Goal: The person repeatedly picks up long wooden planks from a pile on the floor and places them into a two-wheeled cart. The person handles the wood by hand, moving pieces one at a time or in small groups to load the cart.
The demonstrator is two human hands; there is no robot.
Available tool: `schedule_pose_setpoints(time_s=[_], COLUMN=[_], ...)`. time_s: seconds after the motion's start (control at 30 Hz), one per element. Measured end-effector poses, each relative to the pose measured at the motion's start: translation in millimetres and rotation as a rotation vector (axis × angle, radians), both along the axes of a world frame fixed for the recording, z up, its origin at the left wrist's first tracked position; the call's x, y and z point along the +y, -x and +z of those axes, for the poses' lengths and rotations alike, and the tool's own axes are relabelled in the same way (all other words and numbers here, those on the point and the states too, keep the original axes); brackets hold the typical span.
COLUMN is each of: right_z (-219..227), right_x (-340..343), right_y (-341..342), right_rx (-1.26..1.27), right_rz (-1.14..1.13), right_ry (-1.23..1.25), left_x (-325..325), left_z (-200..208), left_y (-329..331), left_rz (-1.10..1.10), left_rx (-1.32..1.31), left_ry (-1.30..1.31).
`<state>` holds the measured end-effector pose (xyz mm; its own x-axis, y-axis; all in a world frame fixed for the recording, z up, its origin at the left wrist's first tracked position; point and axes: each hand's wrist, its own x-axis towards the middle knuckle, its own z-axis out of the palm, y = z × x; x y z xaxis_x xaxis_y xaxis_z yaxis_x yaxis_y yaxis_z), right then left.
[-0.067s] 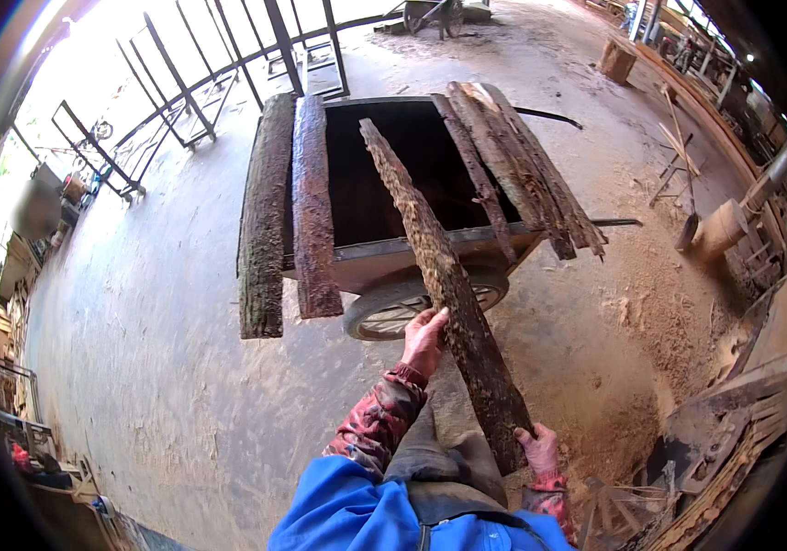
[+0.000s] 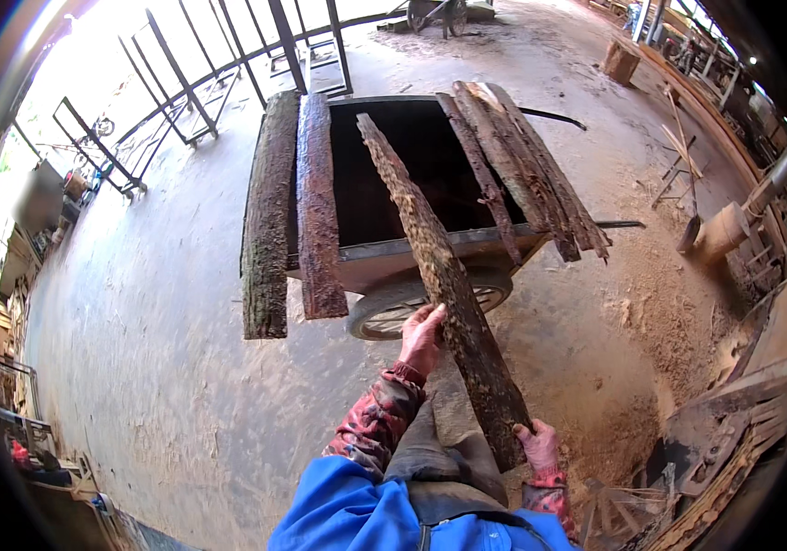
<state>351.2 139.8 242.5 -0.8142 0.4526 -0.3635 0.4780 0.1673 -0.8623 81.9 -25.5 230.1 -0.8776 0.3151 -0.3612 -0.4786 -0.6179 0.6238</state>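
A long bark-covered wood slab (image 2: pixel 453 285) slants across the view, its far end over the dark opening of a wheeled cart (image 2: pixel 384 254). My left hand (image 2: pixel 424 340) grips the slab's left edge near its middle. Close to my body, my right hand (image 2: pixel 538 447) holds the near end at its right side. Across the cart's left side lie two bark slabs, one greenish brown (image 2: pixel 267 220) and one reddish (image 2: pixel 318 211). Several more bark slabs (image 2: pixel 517 165) rest over its right side. The undersides of both hands' grips are hidden.
A spoked wheel (image 2: pixel 384 317) stands under the cart's near side. Sawdust (image 2: pixel 641 340) covers the floor at right, near a log (image 2: pixel 722 230) and a shovel (image 2: pixel 690 225). Black metal frames (image 2: pixel 182 83) stand far left. A wood stump (image 2: pixel 620 62) sits far right.
The cart and its slabs sit very slightly farther right in the picture. Both hands keep their hold on the slab, which has barely moved.
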Motion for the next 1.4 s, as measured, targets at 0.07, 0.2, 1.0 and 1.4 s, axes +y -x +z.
schedule_pose_setpoints(time_s=[0.07, 0.2, 1.0, 1.4], right_z=[-9.8, 15.2, -64.1, -57.7], right_x=[-11.9, -53.1, -230.1, -239.0], right_y=[33.0, 108.3, 392.6, 409.8], right_rx=[0.023, 0.129, 0.244, 0.225], right_rz=[0.038, 0.051, 0.360, 0.496], right_ry=[0.001, 0.116, 0.143, -0.062], left_x=[-27.2, -87.0, -302.9, -298.5], left_z=[3.9, 10.4, -166.2, -187.0], left_y=[16.1, 18.9, -171.9, -152.0], left_rz=[0.021, 0.004, 0.176, 0.053], left_rx=[-0.005, -0.039, -0.658, -0.669], left_ry=[-0.043, -0.007, 0.505, 0.572])
